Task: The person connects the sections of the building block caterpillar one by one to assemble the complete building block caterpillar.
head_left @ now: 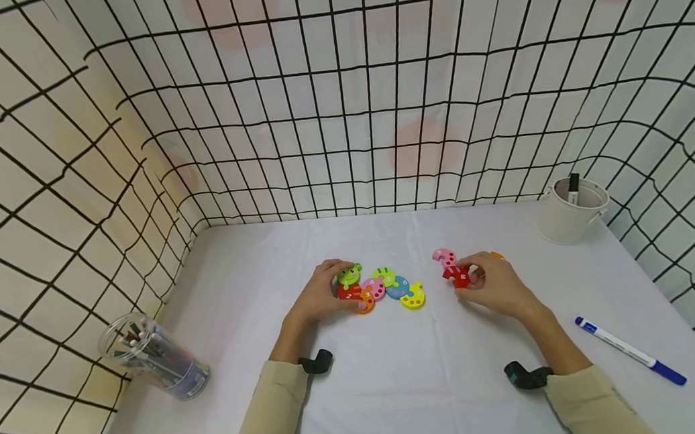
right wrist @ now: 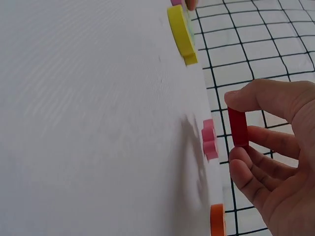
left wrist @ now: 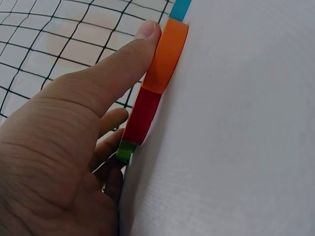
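A row of joined, numbered caterpillar puzzle pieces lies on the table, from a green smiling head (head_left: 348, 277) past red, orange, pink, green and blue to a yellow piece (head_left: 413, 296). My left hand (head_left: 322, 291) spans the head end. In the left wrist view, its thumb presses the edge of the orange piece (left wrist: 166, 56), and its other fingers curl by the red piece (left wrist: 142, 117) and green head. Above the table to the right, my right hand (head_left: 497, 283) pinches a loose red puzzle piece (right wrist: 238, 126) between thumb and fingers. A pink piece (head_left: 444, 257) lies just beyond it.
An orange piece (head_left: 497, 255) shows partly behind the right hand. A blue-capped marker (head_left: 629, 350) lies at the right. A white bucket (head_left: 556, 222) holding a marker stands back right; a clear jar of pencils (head_left: 179, 370) is at left. Black wire grid (head_left: 370, 108) encloses the table.
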Available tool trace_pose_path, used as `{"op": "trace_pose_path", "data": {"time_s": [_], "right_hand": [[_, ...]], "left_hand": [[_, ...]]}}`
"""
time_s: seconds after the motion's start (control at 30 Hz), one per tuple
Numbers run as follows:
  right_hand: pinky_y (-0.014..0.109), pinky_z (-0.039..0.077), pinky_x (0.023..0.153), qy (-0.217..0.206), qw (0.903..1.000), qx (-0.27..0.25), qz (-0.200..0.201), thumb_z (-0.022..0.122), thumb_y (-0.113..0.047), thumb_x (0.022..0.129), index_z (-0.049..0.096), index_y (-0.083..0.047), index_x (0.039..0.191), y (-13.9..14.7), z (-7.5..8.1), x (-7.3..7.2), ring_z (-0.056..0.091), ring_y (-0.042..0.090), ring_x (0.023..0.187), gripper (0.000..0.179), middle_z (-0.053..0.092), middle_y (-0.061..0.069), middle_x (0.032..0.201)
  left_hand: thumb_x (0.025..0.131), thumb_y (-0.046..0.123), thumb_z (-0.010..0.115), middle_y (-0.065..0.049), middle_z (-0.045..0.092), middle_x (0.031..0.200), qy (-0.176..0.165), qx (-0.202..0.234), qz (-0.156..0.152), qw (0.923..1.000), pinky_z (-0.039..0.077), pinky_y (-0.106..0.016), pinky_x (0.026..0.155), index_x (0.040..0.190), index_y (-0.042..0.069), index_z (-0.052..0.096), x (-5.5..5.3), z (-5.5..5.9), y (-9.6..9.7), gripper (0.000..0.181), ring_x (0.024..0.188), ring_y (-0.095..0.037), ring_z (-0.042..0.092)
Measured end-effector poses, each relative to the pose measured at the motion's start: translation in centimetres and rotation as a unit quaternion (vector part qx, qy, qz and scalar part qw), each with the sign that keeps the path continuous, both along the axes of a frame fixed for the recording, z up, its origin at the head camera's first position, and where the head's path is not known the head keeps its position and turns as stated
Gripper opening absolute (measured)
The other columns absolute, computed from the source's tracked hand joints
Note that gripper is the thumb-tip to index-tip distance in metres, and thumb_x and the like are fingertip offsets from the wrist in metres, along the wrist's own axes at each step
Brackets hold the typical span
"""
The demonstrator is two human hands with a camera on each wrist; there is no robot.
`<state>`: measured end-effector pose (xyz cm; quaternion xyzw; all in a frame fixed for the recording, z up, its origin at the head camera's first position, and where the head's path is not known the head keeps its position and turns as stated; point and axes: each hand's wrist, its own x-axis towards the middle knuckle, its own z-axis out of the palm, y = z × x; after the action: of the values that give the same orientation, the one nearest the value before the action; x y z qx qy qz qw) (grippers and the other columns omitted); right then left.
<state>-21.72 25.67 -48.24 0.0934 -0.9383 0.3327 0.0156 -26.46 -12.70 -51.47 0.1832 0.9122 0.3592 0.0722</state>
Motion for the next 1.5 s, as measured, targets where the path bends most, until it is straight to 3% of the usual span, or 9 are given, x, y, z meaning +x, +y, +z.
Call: {"op": "trace_pose_path", "data": {"time_s": [0.2,0.5,0.93,1.5], "right_hand": [[0.022,0.055,0.072,-0.015,0.9998,-0.007,0.006,0.088,-0.026,0.081,0.066,-0.007,0.130,-1.4,0.0,-0.5,0.061,0.023,0.094,0.057,0.064,0.010,0.110],[0.027,0.058,0.076,-0.034,0.9992,-0.012,0.014,0.088,-0.023,0.080,0.066,-0.010,0.129,-3.4,-0.1,-0.7,0.060,0.023,0.095,0.055,0.064,0.008,0.103],[0.024,0.055,0.073,-0.050,0.9975,-0.014,0.049,0.087,-0.022,0.082,0.067,-0.011,0.128,-4.8,-1.2,-1.1,0.060,0.020,0.088,0.051,0.067,0.006,0.100],[0.028,0.055,0.074,-0.066,0.9933,0.027,0.091,0.084,-0.017,0.084,0.069,-0.013,0.129,-5.3,-0.4,-2.0,0.058,0.021,0.090,0.048,0.066,0.003,0.100]], "left_hand": [[0.076,0.044,0.090,-0.004,0.042,0.159,-0.006,0.001,-0.013,0.9999,0.036,-0.059,0.120,0.149,0.025,0.054,0.0,-0.1,-0.3,0.083,0.149,-0.031,0.039],[0.078,0.039,0.090,0.002,0.039,0.163,-0.017,0.015,-0.043,0.9988,0.030,-0.056,0.124,0.151,0.025,0.052,-0.1,0.0,-0.6,0.084,0.154,-0.028,0.033],[0.078,0.040,0.090,0.001,0.041,0.161,-0.011,0.013,-0.039,0.9991,0.031,-0.057,0.123,0.151,0.025,0.052,-0.1,-0.1,-0.5,0.083,0.153,-0.028,0.034],[0.078,0.042,0.089,0.001,0.041,0.161,-0.011,0.014,-0.034,0.9993,0.032,-0.057,0.123,0.151,0.026,0.053,-0.3,0.1,-0.5,0.083,0.152,-0.027,0.035]]}}
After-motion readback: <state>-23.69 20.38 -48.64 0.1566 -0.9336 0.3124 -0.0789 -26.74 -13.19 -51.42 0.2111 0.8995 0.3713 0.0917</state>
